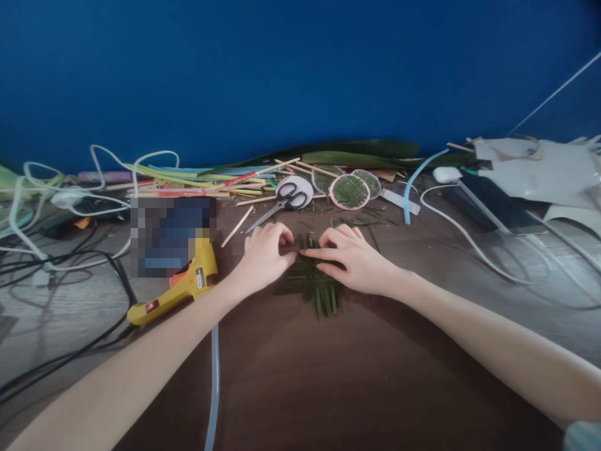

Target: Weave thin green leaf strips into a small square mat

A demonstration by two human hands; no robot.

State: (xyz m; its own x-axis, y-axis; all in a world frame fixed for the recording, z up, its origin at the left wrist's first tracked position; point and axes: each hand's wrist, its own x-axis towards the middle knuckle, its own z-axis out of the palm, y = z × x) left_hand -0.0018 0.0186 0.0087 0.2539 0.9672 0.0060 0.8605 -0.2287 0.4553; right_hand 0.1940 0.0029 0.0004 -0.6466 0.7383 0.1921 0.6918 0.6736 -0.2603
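A small mat of woven green leaf strips [322, 291] lies on the brown table, its loose ends fanning toward me and to the left. At its upper left edge my left hand [265, 257] is closed, with thumb and forefinger pinching a dark leaf strip [290, 248]. My right hand [357, 260] rests over the right side of the weave. Its forefinger points left across the strips, nearly meeting my left fingertips, and its thumb is spread apart below. Part of the weave is hidden under both hands.
A yellow glue gun [197, 275] lies left, beside a pixelated patch. Behind my hands are black-handled scissors [292, 196], round woven pieces [349, 191], sticks [237, 227] and long leaves [357, 156]. White cables [462, 235] and a dark phone-like device [500, 203] sit right.
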